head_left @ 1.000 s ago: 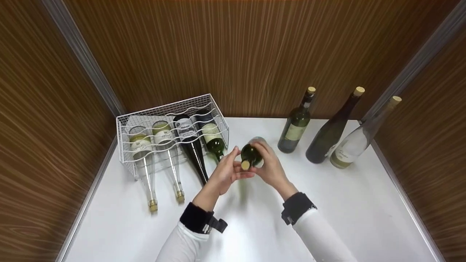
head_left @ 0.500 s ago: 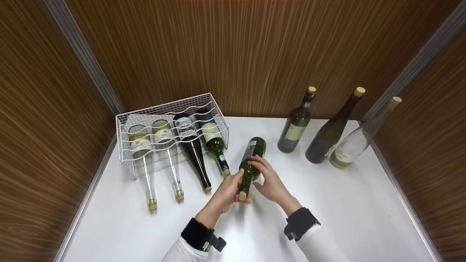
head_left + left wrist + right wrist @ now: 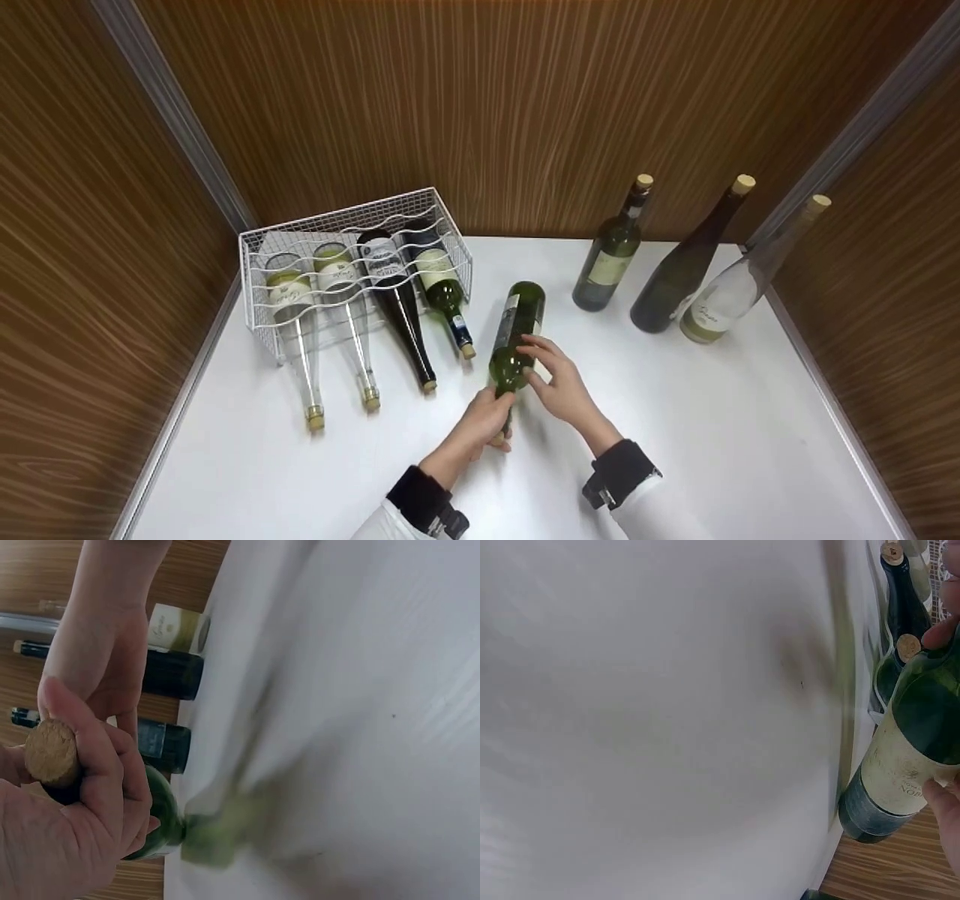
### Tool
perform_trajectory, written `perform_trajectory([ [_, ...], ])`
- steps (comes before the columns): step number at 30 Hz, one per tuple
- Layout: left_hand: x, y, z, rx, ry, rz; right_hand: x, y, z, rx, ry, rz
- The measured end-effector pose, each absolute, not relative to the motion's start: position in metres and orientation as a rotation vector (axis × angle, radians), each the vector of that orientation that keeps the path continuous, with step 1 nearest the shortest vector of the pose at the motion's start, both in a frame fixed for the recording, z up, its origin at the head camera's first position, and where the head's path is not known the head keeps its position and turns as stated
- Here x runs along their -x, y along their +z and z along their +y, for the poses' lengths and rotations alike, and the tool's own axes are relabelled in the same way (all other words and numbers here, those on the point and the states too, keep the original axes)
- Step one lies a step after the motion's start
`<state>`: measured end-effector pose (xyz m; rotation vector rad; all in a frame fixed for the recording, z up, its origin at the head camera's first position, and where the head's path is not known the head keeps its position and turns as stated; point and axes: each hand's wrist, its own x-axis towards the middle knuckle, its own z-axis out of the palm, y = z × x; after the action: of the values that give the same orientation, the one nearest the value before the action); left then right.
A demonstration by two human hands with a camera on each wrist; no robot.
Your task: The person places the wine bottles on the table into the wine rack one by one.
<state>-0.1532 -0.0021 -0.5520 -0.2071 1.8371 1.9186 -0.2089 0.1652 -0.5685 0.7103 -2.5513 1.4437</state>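
Note:
A green wine bottle [image 3: 517, 322] with a pale label hangs tilted above the white table, base away from me and corked neck toward me. My left hand [image 3: 486, 421] grips its neck; in the left wrist view the cork [image 3: 51, 751] sticks out past the thumb. Beside the bottle's body is my right hand [image 3: 564, 386], its fingers loosely bent and their tips at the glass. In the right wrist view, my right thumb [image 3: 946, 814] touches the label [image 3: 892, 769].
To the left, a white wire rack [image 3: 337, 211] holds several corked bottles lying down, necks toward me. A green bottle [image 3: 609, 266], a dark tall bottle [image 3: 675, 289] and a clear bottle [image 3: 724, 304] stand at the right. Wood-grain panels [image 3: 525, 112] enclose the table [image 3: 720, 450].
The bottle has tipped from nearly end-on toward me to lying lengthwise, its neck moving nearer. My left hand has drawn back and closed round the neck. My right hand has loosened from the body.

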Motion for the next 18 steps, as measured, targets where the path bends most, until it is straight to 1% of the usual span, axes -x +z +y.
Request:
perform_trajectory([
  [6, 0.149, -0.562, 0.002, 0.2, 1.88, 2.014, 0.206, -0.572, 0.165, -0.563, 1.502, -2.582],
  [11, 0.147, -0.567, 0.004, 0.158, 1.849, 2.125, 0.203, -0.575, 0.164, -0.46, 1.505, -2.627],
  [18, 0.148, -0.571, 0.005, 0.164, 1.839, 2.216, 0.202, -0.577, 0.16, -0.335, 1.596, -2.648],
])
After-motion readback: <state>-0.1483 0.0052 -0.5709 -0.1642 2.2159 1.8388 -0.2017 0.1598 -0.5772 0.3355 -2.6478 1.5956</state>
